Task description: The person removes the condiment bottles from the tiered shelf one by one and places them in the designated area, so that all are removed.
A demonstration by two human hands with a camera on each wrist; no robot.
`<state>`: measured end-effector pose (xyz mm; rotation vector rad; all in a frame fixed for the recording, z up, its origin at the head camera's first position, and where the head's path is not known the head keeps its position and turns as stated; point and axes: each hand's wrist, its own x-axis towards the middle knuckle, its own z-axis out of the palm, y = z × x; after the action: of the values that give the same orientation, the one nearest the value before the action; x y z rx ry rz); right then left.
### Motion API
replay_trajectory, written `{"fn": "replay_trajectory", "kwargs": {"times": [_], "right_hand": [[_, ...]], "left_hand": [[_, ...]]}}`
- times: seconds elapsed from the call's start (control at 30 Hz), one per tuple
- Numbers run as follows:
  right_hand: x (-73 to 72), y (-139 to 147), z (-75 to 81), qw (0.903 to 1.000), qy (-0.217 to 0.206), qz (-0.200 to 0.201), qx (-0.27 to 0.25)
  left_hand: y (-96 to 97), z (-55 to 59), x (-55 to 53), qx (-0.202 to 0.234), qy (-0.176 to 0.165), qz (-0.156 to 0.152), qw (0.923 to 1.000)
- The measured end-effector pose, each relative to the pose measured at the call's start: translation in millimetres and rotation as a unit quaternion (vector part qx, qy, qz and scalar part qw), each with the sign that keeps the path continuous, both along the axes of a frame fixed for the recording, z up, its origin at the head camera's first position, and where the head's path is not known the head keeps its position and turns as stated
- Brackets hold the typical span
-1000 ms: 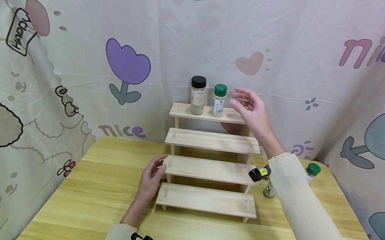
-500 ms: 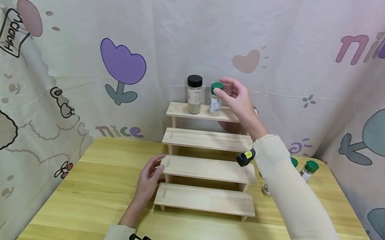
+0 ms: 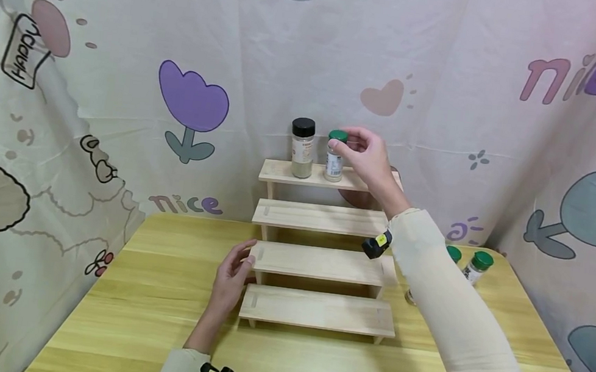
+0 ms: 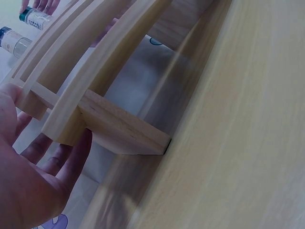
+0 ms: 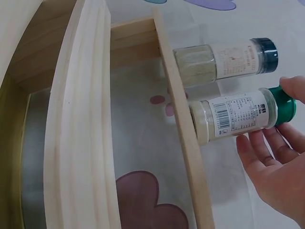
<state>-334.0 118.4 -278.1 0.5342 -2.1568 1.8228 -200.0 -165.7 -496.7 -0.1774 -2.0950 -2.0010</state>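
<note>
A stepped wooden display rack [image 3: 322, 262] with several tiers stands on the table. On its top tier a green-capped spice jar [image 3: 334, 167] stands upright, and my right hand [image 3: 366, 157] pinches it by the cap. The right wrist view shows the thumb on the green cap [image 5: 284, 106] and the other fingers behind the jar. Just left of it is a black-capped spice jar [image 3: 302, 149], apart from the hand. My left hand [image 3: 230, 276] holds the rack's left side, its fingers curled about a shelf end [image 4: 66, 124].
More green-capped jars [image 3: 479, 265] stand on the table at the right, partly hidden by my right sleeve [image 3: 460, 315]. A printed cloth [image 3: 290, 56] hangs behind the table [image 3: 150, 316]. The rack's lower tiers step down towards me.
My right hand has moved left from beside the green-capped spice jar and taken hold of its cap. The left hand stays at the rack's side. The view has shifted slightly.
</note>
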Motion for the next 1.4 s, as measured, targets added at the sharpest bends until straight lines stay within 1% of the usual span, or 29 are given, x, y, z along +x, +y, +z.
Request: {"fn": "replay_trajectory", "kwargs": {"times": [0.1,0.27,0.37,0.67,0.8,0.97,1.1,1.4], "right_hand": [[4.1,1.9,1.5,1.0000,0.003,-0.003,0.002],[15.9,9.6,3.2,0.9998,0.016,-0.011,0.004],[22.5,14.7,3.6,0.9997,0.023,-0.009,0.000],[47.9,31.0,3.4,0.9991,0.040,-0.009,-0.010],[61.4,39.8,0.4,0.9985,0.054,-0.010,0.000],[77.5,50.6,-5.0,0.9984,0.055,-0.012,-0.008],[87.4,58.4,-8.9,0.9982,0.058,-0.008,-0.014],[110.6,73.8,-17.4,0.9988,0.043,-0.010,-0.021]], "left_hand": [[0.2,-0.1,-0.1,0.001,-0.003,0.000,1.0000],[0.2,-0.2,-0.5,0.004,0.000,-0.001,1.0000],[-0.1,-0.2,-0.7,0.002,0.000,0.001,1.0000],[-1.3,-0.7,-1.5,-0.004,-0.003,0.006,1.0000],[-1.5,-0.8,-1.3,-0.007,0.000,0.006,1.0000],[-1.5,-1.5,-1.5,-0.006,0.003,0.002,1.0000],[-1.3,-1.7,-1.8,-0.003,0.006,0.002,1.0000],[-0.3,-0.8,-1.1,0.004,0.007,0.004,1.0000]]}}
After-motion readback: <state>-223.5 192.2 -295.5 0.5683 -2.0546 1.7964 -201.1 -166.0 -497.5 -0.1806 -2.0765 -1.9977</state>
